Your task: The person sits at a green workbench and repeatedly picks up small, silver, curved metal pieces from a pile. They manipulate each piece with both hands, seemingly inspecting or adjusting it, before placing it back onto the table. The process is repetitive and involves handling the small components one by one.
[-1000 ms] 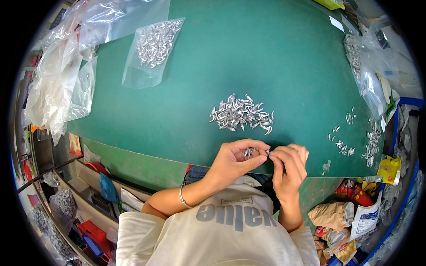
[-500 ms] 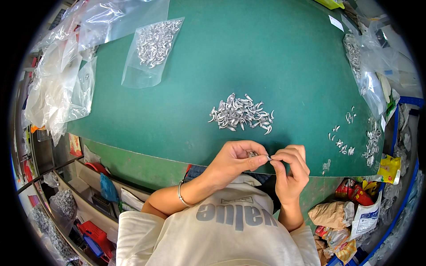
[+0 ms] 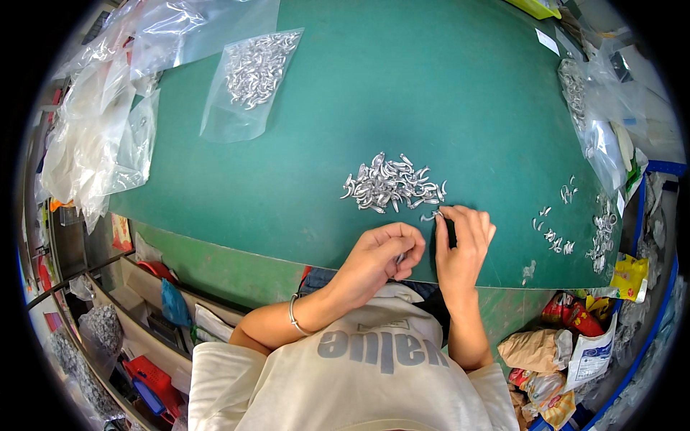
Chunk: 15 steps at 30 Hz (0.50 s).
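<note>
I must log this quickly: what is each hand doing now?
Left hand: closed on a small metal piece.
Right hand: open, fingertips at a loose metal piece.

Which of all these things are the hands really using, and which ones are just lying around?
In use:
- left hand, closed on a small silver piece
- right hand, fingertips at a loose piece by the pile
- pile of small silver metal pieces
- green table

Lying about:
- clear bag of metal pieces
- heap of clear plastic bags
- scattered pieces at right
- snack packets

Metal parts pile (image 3: 394, 189) on table (image 3: 431, 93), bag of parts (image 3: 251, 79) behind-left
</note>
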Motion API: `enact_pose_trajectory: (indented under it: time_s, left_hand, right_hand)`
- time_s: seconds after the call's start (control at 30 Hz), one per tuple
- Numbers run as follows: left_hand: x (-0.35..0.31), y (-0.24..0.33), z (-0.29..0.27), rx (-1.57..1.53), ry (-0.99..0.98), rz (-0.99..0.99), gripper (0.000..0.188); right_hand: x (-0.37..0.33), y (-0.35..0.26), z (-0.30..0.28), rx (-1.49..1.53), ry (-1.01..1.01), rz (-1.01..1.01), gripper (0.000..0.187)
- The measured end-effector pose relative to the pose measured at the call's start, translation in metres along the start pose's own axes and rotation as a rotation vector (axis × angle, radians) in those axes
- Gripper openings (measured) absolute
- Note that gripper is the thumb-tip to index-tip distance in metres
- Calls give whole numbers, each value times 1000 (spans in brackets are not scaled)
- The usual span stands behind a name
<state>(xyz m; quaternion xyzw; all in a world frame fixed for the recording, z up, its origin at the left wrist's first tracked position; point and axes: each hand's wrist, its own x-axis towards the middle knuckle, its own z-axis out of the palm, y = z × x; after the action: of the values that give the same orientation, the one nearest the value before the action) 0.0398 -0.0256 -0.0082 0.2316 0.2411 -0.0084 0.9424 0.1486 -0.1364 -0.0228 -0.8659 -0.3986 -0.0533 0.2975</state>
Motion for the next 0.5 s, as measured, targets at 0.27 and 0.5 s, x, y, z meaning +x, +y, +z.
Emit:
enact_pose_trajectory:
  time_s: [0.27,0.5]
  left_hand:
    - [5,-6,3,359,137,234,18]
    - [1,-4,5,525,43,381,17]
  right_hand:
    - [-1,-3,-11,224,92,87,13]
    - [-11,-17,-25,879,-98,412,24]
